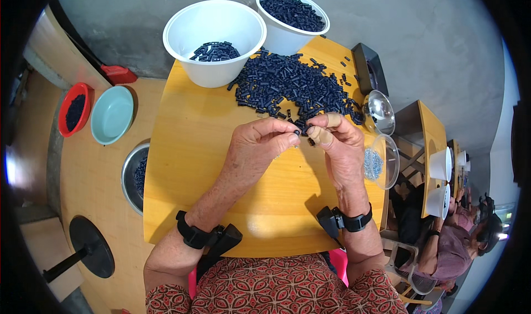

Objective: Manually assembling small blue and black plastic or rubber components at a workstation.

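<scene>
Left hand point(260, 145) pinches a small black plastic piece point(297, 132) at its fingertips; right hand point(337, 142) (bandaged fingers) is closed on the piece's other side, fingertips meeting. Long axis too small to tell. Pile of black pieces point(293, 87) lies just beyond both hands.

Bright, even daylight over my yellow table point(221, 165); my hands throw soft shadows toward me; glare blows out the far right; fisheye bends edges, corners black; focus sharp centrally.
</scene>
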The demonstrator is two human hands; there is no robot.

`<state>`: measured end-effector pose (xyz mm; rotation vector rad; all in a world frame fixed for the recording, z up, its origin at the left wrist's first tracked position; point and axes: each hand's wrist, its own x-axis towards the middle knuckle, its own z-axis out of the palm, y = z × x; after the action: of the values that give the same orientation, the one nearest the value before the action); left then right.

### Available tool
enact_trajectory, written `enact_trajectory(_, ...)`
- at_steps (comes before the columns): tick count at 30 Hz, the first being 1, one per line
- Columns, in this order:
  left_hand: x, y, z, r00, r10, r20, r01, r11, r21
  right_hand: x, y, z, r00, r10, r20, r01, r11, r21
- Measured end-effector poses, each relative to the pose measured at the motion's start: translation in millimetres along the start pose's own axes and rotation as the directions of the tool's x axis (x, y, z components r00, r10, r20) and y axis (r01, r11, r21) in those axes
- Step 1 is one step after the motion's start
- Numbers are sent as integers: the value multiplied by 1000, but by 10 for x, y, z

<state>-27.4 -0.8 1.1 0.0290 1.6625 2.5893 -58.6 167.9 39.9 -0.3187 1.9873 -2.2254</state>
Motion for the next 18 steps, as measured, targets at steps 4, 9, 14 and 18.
enact_trajectory(4,1,-14,1,1000,11,-3,-11,1000,6,-3,-11,11,1000,-31,1,31,999,-45)
enact_trajectory(9,2,-16,0,1000,17,-11,-16,999,38,-9,-10,32,997,-81,12,82,988,-129)
enact_trajectory(14,4,-22,6,1000,17,-17,-17,999,41,-15,0,47,998,-64,12,65,993,-98)
enact_trajectory(18,-1,-31,10,999,19,-29,-18,999,35,-27,-55,82,996,-87,24,90,973,-212)
